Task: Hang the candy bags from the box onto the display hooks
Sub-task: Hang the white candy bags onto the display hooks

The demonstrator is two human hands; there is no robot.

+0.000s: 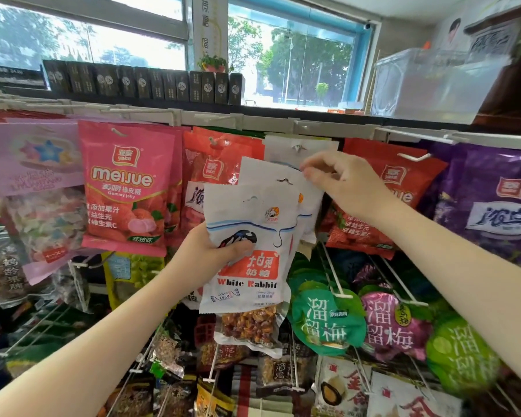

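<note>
Front bag: a white White Rabbit candy bag (247, 251) is held upright, long axis vertical, hang-hole end up, printed face toward the camera.
Second bag: another white bag (271, 173) stands just behind the first, also upright, leaning a little to the right.
Hung bag: a third white bag (295, 149) hangs from a display hook (300, 147) on the top rail, between red bags.
Left hand: the left hand (211, 251) grips the front bag at its left edge, thumb pressed across the face.
Right hand: the right hand (340, 182) pinches the top right edge of the second bag, fingers curled.
Neighbours: a pink meijue gummy bag (127, 188) hangs to the left, a purple bag (494, 206) to the right, and green plum packs (325, 320) hang below.
Surface: white wire hooks jut from a pale rail (253, 120).
Room: dark boxes (145, 82) line a ledge under a blue-framed window (298, 55) with trees outside.
</note>
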